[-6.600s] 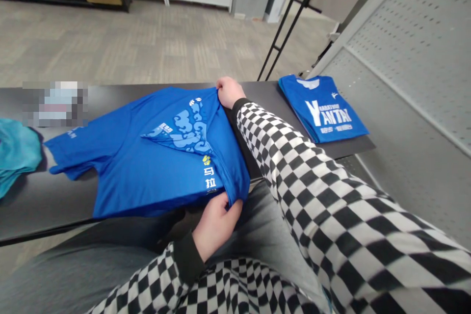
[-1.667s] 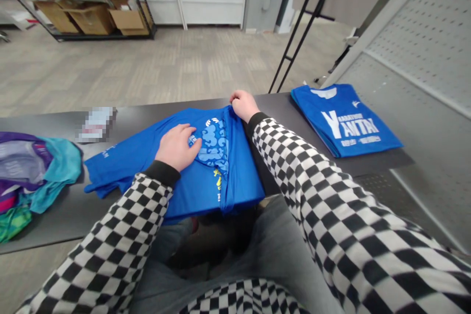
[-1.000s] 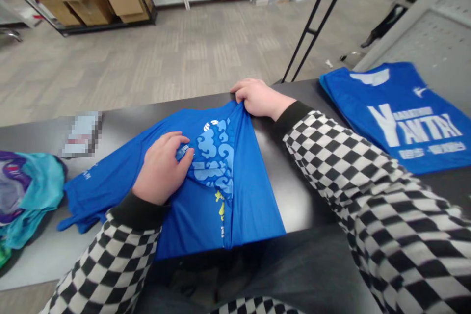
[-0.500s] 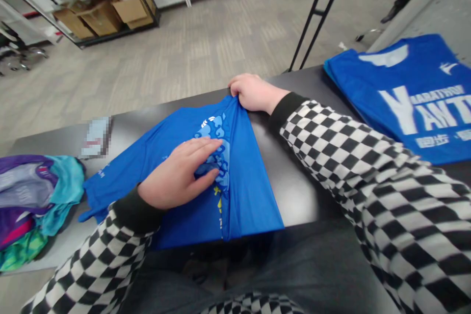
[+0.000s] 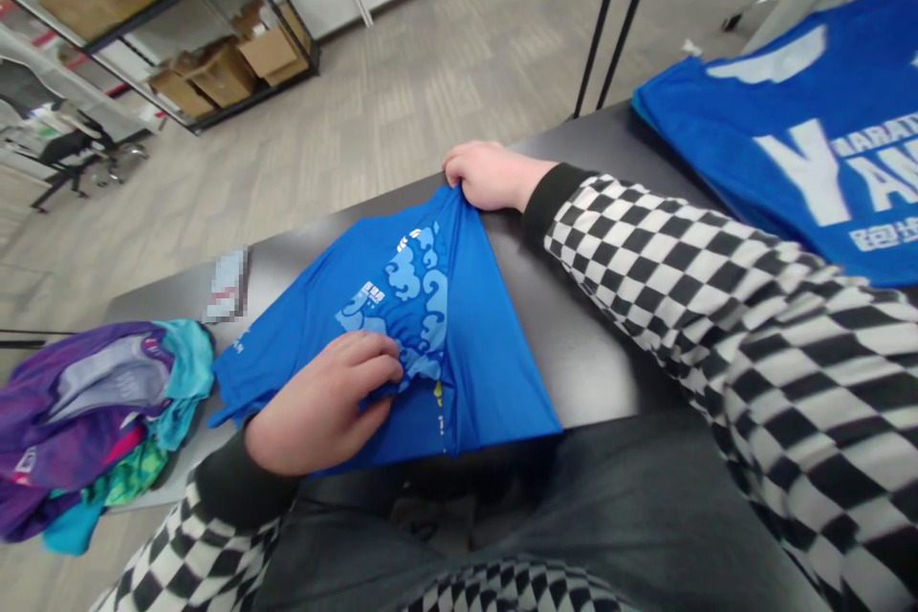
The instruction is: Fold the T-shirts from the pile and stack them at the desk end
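Note:
A blue T-shirt (image 5: pixel 494 335) with a pale-blue cloud print lies partly folded on the dark table, its near edge at the table's front. At its far end, my right hand (image 5: pixel 488 174) pinches a gathered corner of the cloth, from which creases run down toward me. My left hand (image 5: pixel 334 397) rests on the printed part, fingers slightly bent and the thumb apart from them. Its fingertips touch the fabric around the lower clouds. One sleeve of the T-shirt stretches out to the left.
Purple, turquoise and green garments (image 5: pixel 93 402) are heaped at the table's left end, near a small pixelated packet (image 5: pixel 228 285). Folded blue shirts (image 5: pixel 781 143) lie on the right. Beyond the table (image 5: pixel 545 306) stand a black metal frame (image 5: pixel 617 10) and shelving with cardboard boxes (image 5: pixel 222 72).
My left hand has slid down and left over the T-shirt, its fingers now more bent, uncovering more of the print. My right hand keeps the same corner. The view has shifted slightly.

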A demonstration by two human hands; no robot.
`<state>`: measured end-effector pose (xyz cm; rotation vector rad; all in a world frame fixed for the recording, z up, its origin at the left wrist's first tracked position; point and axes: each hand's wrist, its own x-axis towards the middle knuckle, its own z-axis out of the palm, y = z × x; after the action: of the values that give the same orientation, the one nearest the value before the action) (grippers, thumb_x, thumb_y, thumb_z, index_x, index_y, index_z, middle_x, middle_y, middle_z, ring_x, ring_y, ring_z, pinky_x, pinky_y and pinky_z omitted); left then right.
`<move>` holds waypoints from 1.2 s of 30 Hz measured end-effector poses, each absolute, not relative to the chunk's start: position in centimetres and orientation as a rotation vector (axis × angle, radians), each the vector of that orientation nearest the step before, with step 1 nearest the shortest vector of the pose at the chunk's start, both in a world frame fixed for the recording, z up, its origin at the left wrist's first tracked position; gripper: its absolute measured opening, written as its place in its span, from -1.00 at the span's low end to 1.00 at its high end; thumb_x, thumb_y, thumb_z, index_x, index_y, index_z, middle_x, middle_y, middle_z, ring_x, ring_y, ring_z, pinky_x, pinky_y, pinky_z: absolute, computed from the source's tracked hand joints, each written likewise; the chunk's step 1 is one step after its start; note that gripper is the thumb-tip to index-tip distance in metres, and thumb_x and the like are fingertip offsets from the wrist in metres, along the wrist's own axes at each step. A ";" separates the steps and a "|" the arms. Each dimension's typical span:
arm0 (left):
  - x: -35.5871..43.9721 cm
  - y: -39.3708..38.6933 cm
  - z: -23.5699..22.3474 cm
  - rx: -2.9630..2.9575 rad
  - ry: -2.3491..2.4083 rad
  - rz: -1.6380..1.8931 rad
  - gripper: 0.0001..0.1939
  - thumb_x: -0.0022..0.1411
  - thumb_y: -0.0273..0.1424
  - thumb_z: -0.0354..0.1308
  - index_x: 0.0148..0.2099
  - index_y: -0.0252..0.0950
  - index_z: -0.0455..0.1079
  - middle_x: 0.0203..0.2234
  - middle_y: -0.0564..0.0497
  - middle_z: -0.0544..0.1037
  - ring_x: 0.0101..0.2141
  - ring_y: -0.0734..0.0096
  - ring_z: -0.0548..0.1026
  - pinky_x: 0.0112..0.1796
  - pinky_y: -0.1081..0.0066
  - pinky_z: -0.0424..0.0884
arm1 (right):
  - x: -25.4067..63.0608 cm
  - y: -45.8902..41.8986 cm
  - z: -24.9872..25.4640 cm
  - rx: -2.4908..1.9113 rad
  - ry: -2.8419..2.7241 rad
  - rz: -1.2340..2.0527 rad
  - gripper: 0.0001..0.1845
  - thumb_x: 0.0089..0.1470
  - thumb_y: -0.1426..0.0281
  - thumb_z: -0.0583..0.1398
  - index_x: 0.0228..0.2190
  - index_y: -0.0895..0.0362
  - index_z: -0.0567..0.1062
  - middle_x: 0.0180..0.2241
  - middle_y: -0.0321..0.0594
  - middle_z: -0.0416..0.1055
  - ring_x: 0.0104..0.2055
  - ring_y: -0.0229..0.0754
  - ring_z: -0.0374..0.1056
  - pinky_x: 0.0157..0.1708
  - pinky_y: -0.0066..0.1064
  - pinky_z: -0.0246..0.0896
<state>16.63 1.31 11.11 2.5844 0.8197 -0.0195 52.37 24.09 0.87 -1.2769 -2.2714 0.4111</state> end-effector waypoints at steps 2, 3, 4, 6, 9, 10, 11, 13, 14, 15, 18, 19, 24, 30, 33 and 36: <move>16.3 0.4 11.5 2.591 0.839 -0.054 -0.79 0.38 -0.48 0.23 -0.01 -0.15 0.58 0.08 -0.13 0.66 0.08 0.09 0.61 0.16 0.11 0.54 | 52.4 24.2 0.8 -1.274 -2.268 0.418 -0.78 0.30 0.20 0.33 -0.19 0.06 0.73 0.06 -0.03 0.62 0.23 0.28 0.41 0.25 0.02 0.26; 16.4 0.1 11.8 2.591 0.847 -0.067 -0.84 0.41 -0.44 0.24 -0.02 -0.15 0.59 0.05 -0.12 0.67 0.04 0.09 0.62 0.14 0.10 0.54 | 52.4 24.2 0.7 -1.272 -2.270 0.417 -0.77 0.30 0.19 0.33 -0.18 0.06 0.73 0.06 -0.03 0.62 0.23 0.29 0.41 0.25 0.03 0.26; 16.6 0.0 11.9 2.587 0.866 -0.060 -0.90 0.45 -0.39 0.25 -0.06 -0.15 0.59 0.00 -0.11 0.68 0.00 0.11 0.63 0.11 0.10 0.55 | 52.4 24.3 0.7 -1.269 -2.273 0.413 -0.77 0.30 0.19 0.33 -0.18 0.06 0.73 0.05 -0.02 0.62 0.23 0.29 0.41 0.25 0.04 0.26; 17.3 0.1 12.0 2.575 0.960 0.059 -0.86 0.52 -0.31 0.22 -0.13 -0.16 0.59 -0.09 -0.10 0.70 -0.06 0.13 0.65 0.07 0.12 0.56 | 52.4 24.2 0.7 -1.261 -2.279 0.407 -0.77 0.30 0.20 0.33 -0.19 0.06 0.73 0.05 -0.01 0.62 0.23 0.30 0.41 0.24 0.05 0.25; 18.6 0.8 10.7 2.544 1.170 0.380 -0.74 0.61 -0.26 0.10 0.01 -0.18 0.62 0.06 -0.16 0.71 0.11 0.09 0.64 0.21 0.09 0.53 | 52.3 24.1 0.9 -1.260 -2.282 0.391 -0.78 0.30 0.20 0.34 -0.20 0.07 0.73 0.03 -0.01 0.62 0.21 0.29 0.42 0.23 0.04 0.26; 19.0 1.1 9.9 2.542 1.220 0.417 -0.68 0.63 -0.24 0.07 0.16 -0.18 0.61 0.20 -0.19 0.66 0.25 0.05 0.58 0.31 0.04 0.47 | 52.2 24.1 0.9 -1.264 -2.280 0.384 -0.78 0.30 0.20 0.34 -0.21 0.07 0.73 0.02 -0.01 0.62 0.20 0.29 0.43 0.22 0.03 0.26; 19.3 1.3 9.1 2.549 1.254 0.388 -0.59 0.64 -0.20 0.07 0.33 -0.19 0.54 0.35 -0.22 0.57 0.38 -0.02 0.48 0.40 -0.05 0.38 | 52.2 24.0 1.0 -1.269 -2.277 0.377 -0.78 0.30 0.20 0.35 -0.21 0.07 0.73 0.00 -0.01 0.62 0.18 0.28 0.43 0.21 0.02 0.27; 19.6 1.6 7.6 2.576 1.306 0.199 -0.36 0.62 -0.07 0.10 0.59 -0.19 0.31 0.57 -0.26 0.29 0.57 -0.21 0.19 0.49 -0.25 0.18 | 52.1 23.8 1.3 -1.287 -2.276 0.359 -0.79 0.30 0.20 0.35 -0.22 0.06 0.73 -0.03 -0.02 0.63 0.16 0.25 0.44 0.18 -0.01 0.28; 19.6 1.7 7.1 2.584 1.332 0.082 -0.26 0.60 -0.01 0.12 0.65 -0.18 0.20 0.63 -0.27 0.16 0.61 -0.29 0.07 0.50 -0.34 0.12 | 52.0 23.7 1.4 -1.302 -2.286 0.345 -0.79 0.30 0.21 0.34 -0.21 0.06 0.73 -0.03 -0.02 0.63 0.15 0.24 0.44 0.17 -0.02 0.28; 19.5 1.7 6.8 2.589 1.357 -0.017 -0.18 0.59 0.04 0.13 0.69 -0.16 0.12 0.66 -0.27 0.08 0.63 -0.35 -0.02 0.50 -0.38 0.09 | 52.0 23.5 1.7 -1.321 -2.305 0.328 -0.80 0.31 0.23 0.33 -0.20 0.06 0.73 -0.03 -0.03 0.63 0.14 0.22 0.44 0.16 -0.03 0.28; 19.7 2.0 7.3 2.597 1.407 -0.167 -0.15 0.59 0.12 0.09 0.71 -0.11 0.09 0.66 -0.22 0.07 0.63 -0.34 -0.01 0.51 -0.35 0.10 | 51.6 22.9 2.4 -1.388 -2.380 0.280 -0.78 0.32 0.30 0.28 -0.12 0.08 0.73 0.02 -0.02 0.63 0.15 0.21 0.45 0.15 -0.04 0.28; 20.1 2.3 7.7 2.606 1.421 -0.161 -0.19 0.60 0.11 0.06 0.69 -0.13 0.13 0.65 -0.22 0.13 0.61 -0.30 0.05 0.51 -0.32 0.11 | 51.5 22.7 2.7 -1.403 -2.394 0.267 -0.76 0.32 0.31 0.26 -0.10 0.09 0.72 0.02 -0.02 0.63 0.15 0.20 0.45 0.15 -0.04 0.27; 24.1 5.2 8.8 2.679 1.354 0.141 -0.32 0.68 -0.10 -0.04 0.66 -0.25 0.17 0.62 -0.26 0.19 0.60 -0.14 0.13 0.53 -0.25 0.10 | 51.4 21.9 3.5 -1.407 -2.309 0.181 -0.68 0.37 0.34 0.20 0.05 0.14 0.64 0.05 0.03 0.63 0.21 0.26 0.43 0.26 0.08 0.21; 27.5 7.2 5.1 2.704 1.361 0.002 -0.16 0.63 -0.02 0.04 0.71 -0.33 0.01 0.67 -0.33 0.00 0.63 -0.32 -0.03 0.54 -0.34 -0.02 | 49.4 19.0 5.7 -1.220 -1.935 0.443 -0.73 0.37 0.36 0.15 0.01 0.11 0.59 0.12 0.02 0.59 0.28 0.23 0.39 0.31 0.07 0.26; 27.6 7.2 4.3 2.717 1.382 0.015 -0.15 0.63 0.01 0.04 0.72 -0.32 -0.01 0.67 -0.31 -0.02 0.63 -0.32 -0.05 0.53 -0.38 -0.04 | 45.9 16.4 6.4 -1.017 -1.605 0.955 -0.85 0.30 0.35 0.21 -0.12 0.04 0.55 -0.07 -0.11 0.62 0.08 0.09 0.51 0.08 -0.10 0.49; 27.6 7.2 4.4 2.713 1.376 0.037 -0.18 0.62 0.03 0.04 0.67 -0.35 0.11 0.64 -0.35 0.11 0.62 -0.27 0.03 0.54 -0.36 -0.04 | 43.1 14.6 6.0 -0.852 -1.183 1.484 -0.88 0.18 0.37 0.29 -0.20 0.02 0.50 -0.22 -0.16 0.61 -0.12 0.00 0.54 -0.11 -0.17 0.57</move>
<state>27.58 7.18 4.36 2.7130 1.3756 0.0365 43.07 14.59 5.99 -0.8515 -1.1829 1.4844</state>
